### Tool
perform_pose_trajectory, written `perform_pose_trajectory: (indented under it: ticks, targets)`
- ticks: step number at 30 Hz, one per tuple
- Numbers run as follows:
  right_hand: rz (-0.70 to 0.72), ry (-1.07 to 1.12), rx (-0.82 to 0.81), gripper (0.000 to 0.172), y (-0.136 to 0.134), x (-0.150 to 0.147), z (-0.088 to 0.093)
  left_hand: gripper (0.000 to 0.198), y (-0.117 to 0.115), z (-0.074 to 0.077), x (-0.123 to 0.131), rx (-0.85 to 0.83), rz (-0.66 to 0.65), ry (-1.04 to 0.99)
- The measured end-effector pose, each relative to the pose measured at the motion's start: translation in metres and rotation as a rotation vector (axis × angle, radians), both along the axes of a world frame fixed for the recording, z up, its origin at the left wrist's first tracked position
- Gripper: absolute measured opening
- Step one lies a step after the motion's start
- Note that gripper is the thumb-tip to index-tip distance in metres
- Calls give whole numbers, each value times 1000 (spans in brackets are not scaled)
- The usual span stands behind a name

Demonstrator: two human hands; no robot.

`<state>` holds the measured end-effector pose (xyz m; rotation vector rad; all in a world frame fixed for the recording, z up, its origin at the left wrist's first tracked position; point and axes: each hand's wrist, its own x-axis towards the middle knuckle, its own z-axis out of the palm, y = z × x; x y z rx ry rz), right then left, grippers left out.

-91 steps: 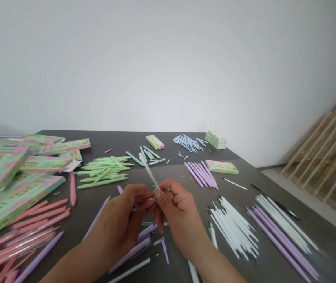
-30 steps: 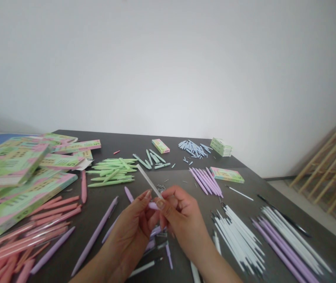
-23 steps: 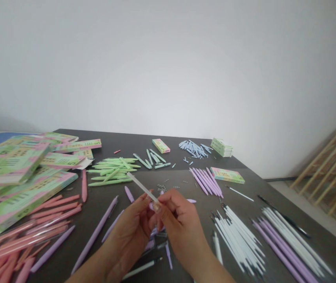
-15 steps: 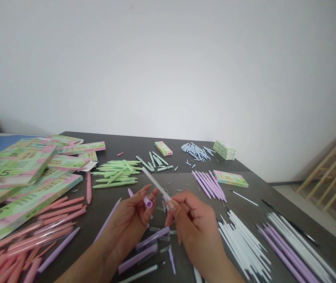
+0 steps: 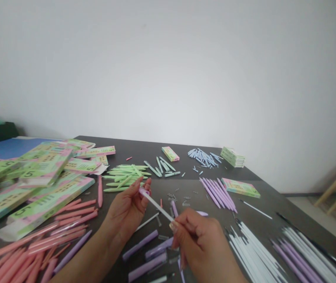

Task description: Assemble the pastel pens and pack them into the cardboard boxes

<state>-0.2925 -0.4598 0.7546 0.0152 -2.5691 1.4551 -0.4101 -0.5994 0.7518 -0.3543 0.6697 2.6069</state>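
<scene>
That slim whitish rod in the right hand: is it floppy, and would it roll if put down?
The whitish rod is probably fairly stiff, as it runs straight between the right hand and left hand. It's likely light, being so thin. Its slim, seemingly round shape suggests it might roll if nudged on the table.

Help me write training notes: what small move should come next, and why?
Probably the right hand should push the white rod into the purple tube: the left hand holds the tube, the rod's far end appears at its mouth, and most of the rod lies outside.
</scene>
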Motion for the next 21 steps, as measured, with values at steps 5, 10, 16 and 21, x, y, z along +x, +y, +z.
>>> perform_pose_trajectory:
  ticks: [5,10,16,21]
  targets:
    - [-53,26,-2,25,3,0,-5,18,-1,-6,-3,-63,34,109]
    - [-54,14,-9,25,4,-2,-8,16,-2,-8,-5,-119,39,196]
    - [-137,67,181,25,6,-2,-7,21,4,-9,8,-193,45,309]
    - [-144,83,388,19,12,-6,-8,24,17,-17,22,-245,-29,330]
